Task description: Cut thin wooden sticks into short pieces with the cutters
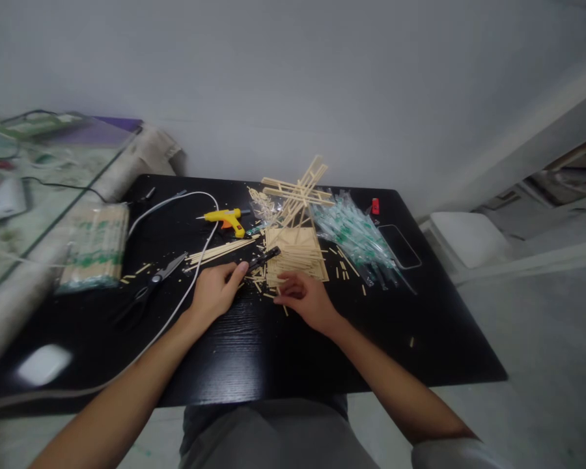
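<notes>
My left hand [218, 286] is closed around a slim dark metal tool [264, 258] that looks like a nail clipper, its tip over a pile of short wooden sticks [295, 259]. At the front of this pile, the fingers of my right hand [306, 299] are curled in a pinch, with a short wooden stick [286, 309] at the fingertips. Under the pile lies a flat wooden base [293, 238]. Behind it stands a windmill-like frame of glued sticks [300, 193] with crossed lattice blades.
A yellow glue gun [228, 220] and black-handled scissors [151, 286] lie left, beside a white cable [202, 255]. A bag of sticks [95, 244] sits far left. Plastic wrappers [356, 231] and a red sharpener-like object [375, 206] are on the right of the black table [395, 352].
</notes>
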The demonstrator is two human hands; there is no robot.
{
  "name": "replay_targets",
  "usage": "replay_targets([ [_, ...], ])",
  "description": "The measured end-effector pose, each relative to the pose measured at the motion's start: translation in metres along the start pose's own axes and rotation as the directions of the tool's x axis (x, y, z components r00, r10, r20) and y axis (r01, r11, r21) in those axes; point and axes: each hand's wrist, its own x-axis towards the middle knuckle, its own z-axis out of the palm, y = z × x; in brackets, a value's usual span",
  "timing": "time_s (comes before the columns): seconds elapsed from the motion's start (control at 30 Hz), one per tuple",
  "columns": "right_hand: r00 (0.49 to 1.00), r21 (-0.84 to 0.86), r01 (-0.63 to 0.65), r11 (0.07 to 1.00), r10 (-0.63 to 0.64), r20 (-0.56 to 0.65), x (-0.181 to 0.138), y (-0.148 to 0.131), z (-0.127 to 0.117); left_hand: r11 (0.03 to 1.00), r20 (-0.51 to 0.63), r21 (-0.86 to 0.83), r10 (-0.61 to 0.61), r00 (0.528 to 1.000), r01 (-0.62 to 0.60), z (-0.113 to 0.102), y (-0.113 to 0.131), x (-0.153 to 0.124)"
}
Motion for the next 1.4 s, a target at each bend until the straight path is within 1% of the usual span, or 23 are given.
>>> replay_targets([
  [0.07, 0.997, -0.138, 0.073, 0.988, -0.078, -0.028, 0.0, -0.001, -0.002, 1.0, 0.009, -0.004, 0.004, 1.0, -0.004, 0.0, -0.001, 0.0],
  [0.13, 0.984, -0.297, 0.169, 0.94, -0.179, -0.008, -0.002, -0.002, -0.002, 1.0, 0.012, -0.003, 0.01, 1.0, -0.009, 0.0, -0.001, -0.001],
  [0.2, 0.961, -0.441, 0.264, 0.858, -0.275, 0.041, -0.003, -0.001, -0.001, 1.0, 0.017, 0.005, 0.007, 1.0, -0.007, 0.001, -0.001, -0.001],
  [0.27, 0.933, -0.545, 0.34, 0.766, -0.346, 0.096, -0.004, 0.001, 0.001, 1.0, 0.022, 0.009, 0.005, 1.0, -0.005, 0.001, -0.001, -0.001],
  [0.37, 0.904, -0.632, 0.412, 0.656, -0.384, 0.189, -0.004, 0.005, 0.002, 1.0, 0.024, 0.01, 0.007, 1.0, -0.007, 0.001, -0.001, -0.001],
  [0.47, 0.891, -0.678, 0.447, 0.584, -0.36, 0.276, -0.004, 0.004, 0.0, 1.0, 0.034, 0.015, 0.005, 0.999, -0.006, 0.001, 0.0, 0.0],
  [0.57, 0.904, -0.716, 0.424, 0.555, -0.305, 0.298, -0.004, -0.001, -0.006, 1.0, 0.04, 0.017, -0.006, 0.999, 0.006, 0.001, -0.001, 0.0],
  [0.67, 0.926, -0.745, 0.377, 0.55, -0.236, 0.294, -0.004, -0.005, -0.01, 1.0, 0.042, 0.015, -0.013, 0.999, 0.012, 0.0, -0.001, 0.0],
  [0.8, 0.944, -0.743, 0.327, 0.584, -0.169, 0.283, -0.004, -0.009, -0.012, 1.0, 0.05, 0.012, -0.01, 0.999, 0.009, 0.001, -0.001, 0.0],
  [0.87, 0.951, -0.758, 0.304, 0.577, -0.135, 0.279, -0.004, -0.011, -0.011, 1.0, 0.056, 0.01, -0.009, 0.998, 0.008, 0.002, -0.001, 0.0],
  [0.93, 0.954, -0.793, 0.292, 0.535, -0.102, 0.282, -0.005, -0.012, -0.01, 1.0, 0.061, 0.006, -0.005, 0.998, 0.005, 0.002, -0.001, -0.001],
  [1.13, 0.96, -0.897, 0.274, 0.346, -0.042, 0.277, -0.007, -0.018, -0.004, 1.0, 0.059, 0.005, 0.006, 0.998, -0.006, 0.002, 0.0, 0.0],
  [1.27, 0.954, -0.917, 0.299, 0.263, -0.075, 0.29, -0.01, -0.015, -0.001, 1.0, 0.057, 0.013, 0.005, 0.998, -0.006, 0.002, 0.0, 0.0],
  [1.4, 0.949, -0.922, 0.313, 0.229, -0.123, 0.291, -0.012, -0.012, 0.001, 1.0, 0.053, 0.019, -0.004, 0.999, 0.003, 0.002, 0.001, -0.001],
])
